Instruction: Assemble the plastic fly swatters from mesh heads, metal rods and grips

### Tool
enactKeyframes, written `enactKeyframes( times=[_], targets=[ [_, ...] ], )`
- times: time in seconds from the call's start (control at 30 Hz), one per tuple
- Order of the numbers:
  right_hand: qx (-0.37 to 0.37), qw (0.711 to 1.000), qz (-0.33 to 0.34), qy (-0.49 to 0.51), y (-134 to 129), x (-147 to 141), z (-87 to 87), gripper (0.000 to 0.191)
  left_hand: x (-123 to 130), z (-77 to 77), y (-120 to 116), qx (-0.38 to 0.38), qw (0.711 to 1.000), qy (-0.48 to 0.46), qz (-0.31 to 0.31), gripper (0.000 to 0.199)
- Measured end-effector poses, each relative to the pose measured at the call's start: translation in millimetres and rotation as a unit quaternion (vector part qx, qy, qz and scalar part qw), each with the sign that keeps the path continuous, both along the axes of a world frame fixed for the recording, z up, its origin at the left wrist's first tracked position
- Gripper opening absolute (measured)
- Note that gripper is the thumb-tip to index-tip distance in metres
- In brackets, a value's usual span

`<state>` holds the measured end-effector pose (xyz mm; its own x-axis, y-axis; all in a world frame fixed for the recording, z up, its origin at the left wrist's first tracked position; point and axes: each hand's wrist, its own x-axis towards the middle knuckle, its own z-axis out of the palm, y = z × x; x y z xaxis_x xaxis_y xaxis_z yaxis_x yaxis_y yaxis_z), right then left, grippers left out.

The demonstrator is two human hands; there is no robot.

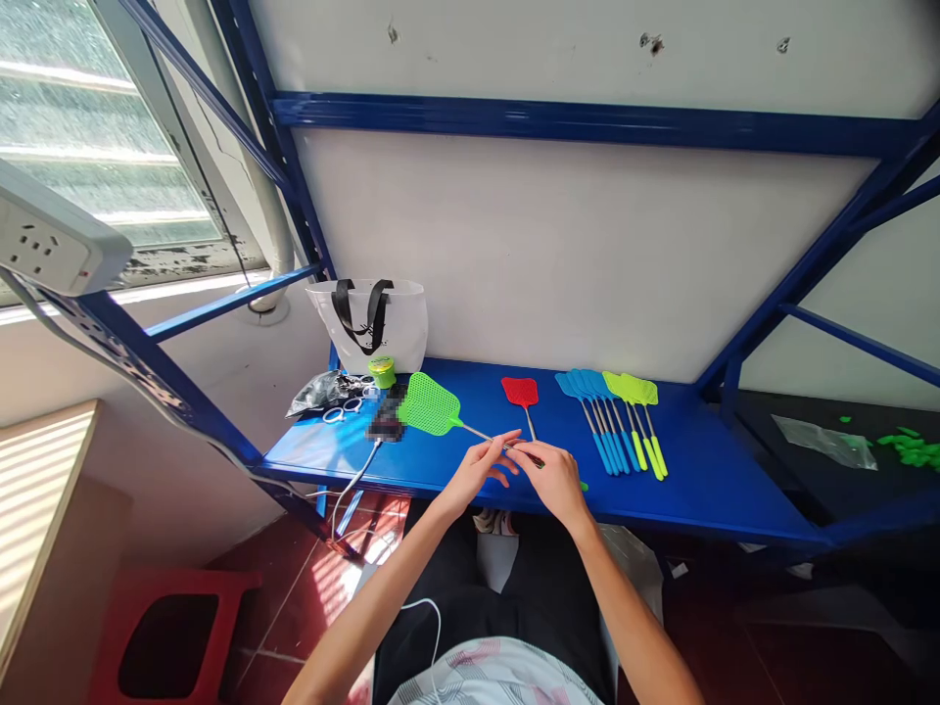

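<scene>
Here we went: my left grip (477, 472) and right grip (550, 480) pinched the green fly swatter (430, 403) by its thin shaft above the blue shelf (705, 499), a red swatter (520, 392) just beyond!

At 11 o'clock, a green mesh fly swatter (430, 403) is showing its grid pattern. A red swatter (520, 392) is standing out at 12 o'clock against the blue shelf (705, 490).

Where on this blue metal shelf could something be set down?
Bare blue shelf runs right of the yellow-green plastic fly swatters. It is crowded at the left, around the white tote bag, green spool and black plastic bag.
</scene>
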<state>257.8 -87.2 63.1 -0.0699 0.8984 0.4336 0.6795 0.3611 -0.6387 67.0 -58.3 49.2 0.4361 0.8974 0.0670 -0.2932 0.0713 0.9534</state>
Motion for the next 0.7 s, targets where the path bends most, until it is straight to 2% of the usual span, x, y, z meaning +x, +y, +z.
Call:
enactKeyframes(
  times=[0.13, 0.3, 0.7],
  targets=[
    [-0.022, 0.999, -0.024, 0.021, 0.5, 9.3, 7.1, 0.043, -15.2, 9.7, 7.4, 0.021, 0.999, -0.008, 0.048, 0.078],
    [-0.038, 0.999, -0.002, 0.014, -1.4, 18.3, 17.6, 0.047, -20.9, 16.1, 9.5, 0.036, 0.996, 0.002, 0.086, 0.063],
    [-0.056, 0.998, 0.032, 0.019, -1.6, 11.8, 12.0, 0.039, -14.6, 13.7, 6.6, 0.032, 0.989, -0.024, 0.141, 0.07]
  ],
)
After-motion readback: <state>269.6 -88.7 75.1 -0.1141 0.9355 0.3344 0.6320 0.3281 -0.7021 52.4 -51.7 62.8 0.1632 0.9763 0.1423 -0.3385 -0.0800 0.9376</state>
